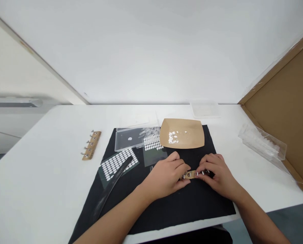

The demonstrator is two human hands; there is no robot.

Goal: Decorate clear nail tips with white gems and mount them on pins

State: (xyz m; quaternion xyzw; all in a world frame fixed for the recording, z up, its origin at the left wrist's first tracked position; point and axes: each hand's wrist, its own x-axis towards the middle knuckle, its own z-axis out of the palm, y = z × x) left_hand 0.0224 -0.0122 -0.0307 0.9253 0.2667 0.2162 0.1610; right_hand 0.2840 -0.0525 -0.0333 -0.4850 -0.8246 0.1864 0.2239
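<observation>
A: Grip state?
B: Left hand (170, 175): fingers clamped on wooden strip (191, 175). Right hand (219, 173): pinching it farther right.
A: Strip position?
B: Between both hands, over black mat (172, 217), nearer than brown tray (194, 136).

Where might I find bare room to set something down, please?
Bare table lies left of the hooked wooden strip, and between the black mat and right-hand clear box. The mat's near part looks bare between left forearm and right forearm. The mat's far side is crowded: clear case, white-dotted sheet, tan tray.
</observation>
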